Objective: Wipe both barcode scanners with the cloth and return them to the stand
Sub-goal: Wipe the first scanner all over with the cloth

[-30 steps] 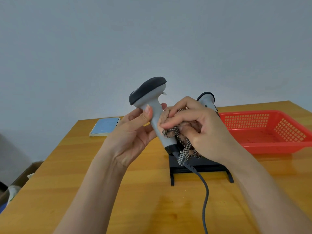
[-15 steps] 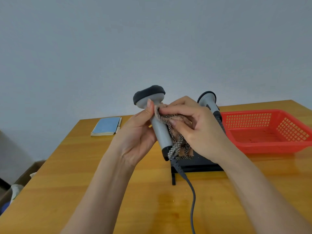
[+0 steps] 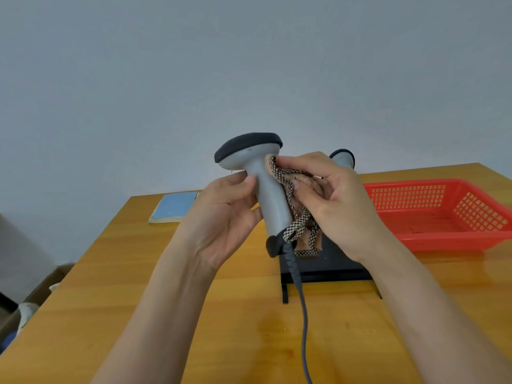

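Cloth point(image 3: 297, 206): shifted up the grip to just under the head since a second ago. Scanner point(image 3: 266, 189): upright, long axis vertical, gripped by left hand point(image 3: 221, 214). Right hand point(image 3: 335, 200): pinches cloth against its right side. Second scanner point(image 3: 342, 157): behind, on stand point(image 3: 327, 268).

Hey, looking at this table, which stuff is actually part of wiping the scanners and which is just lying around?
Part of the job:
- held scanner, gripped by the left hand
- cloth, held against it by the right hand
- second scanner, mostly hidden behind the right hand
- black stand

Just lying about:
- red basket
- blue notebook
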